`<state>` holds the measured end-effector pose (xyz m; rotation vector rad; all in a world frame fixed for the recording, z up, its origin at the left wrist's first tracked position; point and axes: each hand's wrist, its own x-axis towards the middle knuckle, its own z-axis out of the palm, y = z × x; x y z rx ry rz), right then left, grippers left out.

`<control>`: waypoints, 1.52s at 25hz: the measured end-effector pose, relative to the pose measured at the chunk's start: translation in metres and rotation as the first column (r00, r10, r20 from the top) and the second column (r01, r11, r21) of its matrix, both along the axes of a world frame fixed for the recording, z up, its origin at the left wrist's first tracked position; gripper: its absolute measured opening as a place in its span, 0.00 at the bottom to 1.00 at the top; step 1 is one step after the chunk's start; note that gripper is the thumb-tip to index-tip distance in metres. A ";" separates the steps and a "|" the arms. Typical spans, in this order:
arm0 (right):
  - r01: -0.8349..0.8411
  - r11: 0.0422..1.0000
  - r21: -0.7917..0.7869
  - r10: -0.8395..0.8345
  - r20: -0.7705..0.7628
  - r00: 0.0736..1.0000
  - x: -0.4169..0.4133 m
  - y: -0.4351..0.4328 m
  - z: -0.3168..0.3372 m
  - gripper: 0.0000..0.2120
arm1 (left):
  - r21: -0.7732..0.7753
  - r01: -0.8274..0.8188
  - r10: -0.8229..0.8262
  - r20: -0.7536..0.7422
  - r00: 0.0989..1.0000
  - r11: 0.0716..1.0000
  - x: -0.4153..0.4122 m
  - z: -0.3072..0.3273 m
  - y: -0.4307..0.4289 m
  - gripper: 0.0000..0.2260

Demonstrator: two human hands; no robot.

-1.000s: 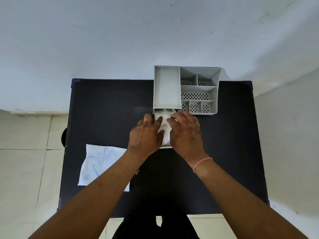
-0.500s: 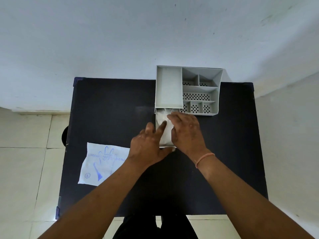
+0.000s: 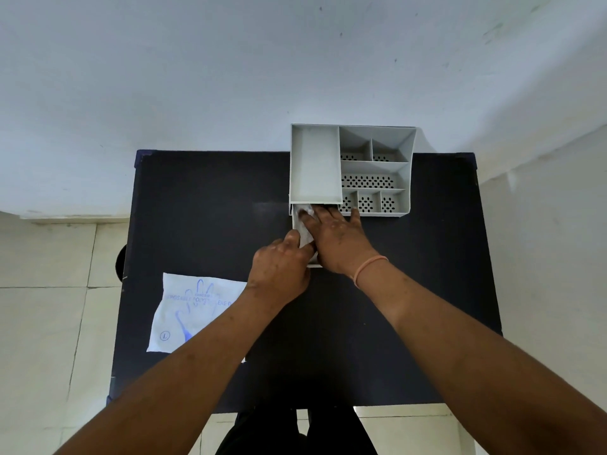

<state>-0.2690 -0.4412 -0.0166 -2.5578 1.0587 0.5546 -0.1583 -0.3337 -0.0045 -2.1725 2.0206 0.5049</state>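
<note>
A grey plastic organiser (image 3: pixel 315 165) with several compartments stands at the far edge of a black table (image 3: pixel 203 211). Its small drawer (image 3: pixel 313 265) is pulled out toward me, and clear crumpled plastic gloves (image 3: pixel 303 224) lie inside. My right hand (image 3: pixel 338 239) lies flat on the gloves with fingers straight, pressing them down into the drawer. My left hand (image 3: pixel 282 264) sits at the drawer's near left corner, its fingers curled against the gloves and the drawer edge; how it holds them is hidden.
A white glove packet (image 3: pixel 187 310) with blue print lies on the table's left side, partly under my left forearm. A white wall rises behind the organiser. Tiled floor shows on both sides of the table.
My right hand has slid forward and flattened over the gloves in the drawer. My left hand has pulled back to the drawer's near corner, fingers curling.
</note>
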 end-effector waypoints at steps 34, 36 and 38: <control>0.294 0.941 -0.168 -0.295 0.020 0.955 -0.014 0.034 0.008 0.30 | -0.050 -0.162 0.160 -0.030 0.987 0.986 0.018 -0.014 -0.012 0.27; 0.323 0.936 -0.138 -0.319 0.054 0.946 -0.012 0.033 0.008 0.30 | -0.041 -0.178 0.175 -0.063 0.982 0.983 0.017 -0.012 -0.017 0.26; 0.378 0.913 -0.153 -0.356 0.153 0.922 -0.013 0.036 0.009 0.29 | -0.057 -0.192 0.187 -0.088 0.978 0.980 0.017 -0.009 -0.023 0.24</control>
